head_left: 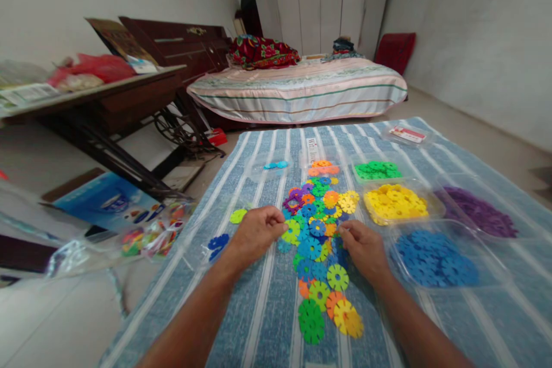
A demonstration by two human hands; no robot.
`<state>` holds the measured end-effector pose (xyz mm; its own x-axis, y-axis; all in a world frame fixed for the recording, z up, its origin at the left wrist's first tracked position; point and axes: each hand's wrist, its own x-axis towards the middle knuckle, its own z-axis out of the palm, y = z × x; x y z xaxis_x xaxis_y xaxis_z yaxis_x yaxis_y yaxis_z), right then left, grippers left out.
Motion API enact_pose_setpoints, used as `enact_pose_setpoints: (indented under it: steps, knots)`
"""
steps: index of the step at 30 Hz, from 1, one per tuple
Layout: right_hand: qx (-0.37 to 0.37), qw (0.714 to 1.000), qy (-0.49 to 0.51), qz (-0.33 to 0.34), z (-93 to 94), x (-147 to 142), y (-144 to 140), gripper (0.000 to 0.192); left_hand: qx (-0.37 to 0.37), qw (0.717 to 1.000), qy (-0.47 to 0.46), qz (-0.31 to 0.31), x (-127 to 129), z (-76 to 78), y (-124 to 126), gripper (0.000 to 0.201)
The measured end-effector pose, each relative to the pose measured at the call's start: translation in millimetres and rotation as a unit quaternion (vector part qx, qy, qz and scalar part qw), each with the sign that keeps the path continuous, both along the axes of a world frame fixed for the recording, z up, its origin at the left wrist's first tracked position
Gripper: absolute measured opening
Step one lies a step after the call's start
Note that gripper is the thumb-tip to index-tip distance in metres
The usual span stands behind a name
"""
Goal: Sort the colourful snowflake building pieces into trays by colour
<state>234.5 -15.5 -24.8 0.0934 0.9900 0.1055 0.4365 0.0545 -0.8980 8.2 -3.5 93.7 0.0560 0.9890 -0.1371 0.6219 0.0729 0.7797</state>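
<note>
On the striped cloth, both hands pick at the disc pile.

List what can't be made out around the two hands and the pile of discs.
Head view:
- Left hand: curled fingers hide whether it holds a disc.
- Right hand: fingertips buried in the mixed disc pile, grip unclear.
- Red-labelled lid: print too small.
- Bag of discs: blurred.

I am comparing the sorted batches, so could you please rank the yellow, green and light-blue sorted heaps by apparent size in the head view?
1. yellow heap
2. green heap, though it lies farther away, so this ranking is unsure
3. light-blue heap, clearly smallest
</note>
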Motion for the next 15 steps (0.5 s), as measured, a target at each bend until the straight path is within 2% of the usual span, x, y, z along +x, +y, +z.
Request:
enact_pose_setpoints:
  steps: [4,7,10,13,15]
  knots:
    - [0.001,1.000,-0.010,-0.004,1.5,0.3,-0.6,0.030,0.049,0.987,0.136,0.064,-40.5,16.1,17.5,0.015]
    - [0.001,1.000,-0.024,-0.003,3.3,0.5,-1.3,0.030,0.038,0.972,0.204,0.110,-69.6,16.9,24.3,0.013]
    - [0.007,0.999,-0.031,-0.001,3.6,1.0,-1.6,0.029,0.001,0.975,0.175,0.137,-87.4,9.8,25.4,0.014]
    - [0.013,1.000,-0.026,0.000,3.3,1.5,-1.5,0.028,-0.030,0.976,0.146,0.158,-93.7,-0.5,25.0,0.015]
    - [0.013,1.000,-0.025,-0.002,3.2,2.1,-1.3,0.028,-0.043,0.972,0.165,0.160,-95.1,-6.3,26.4,0.015]
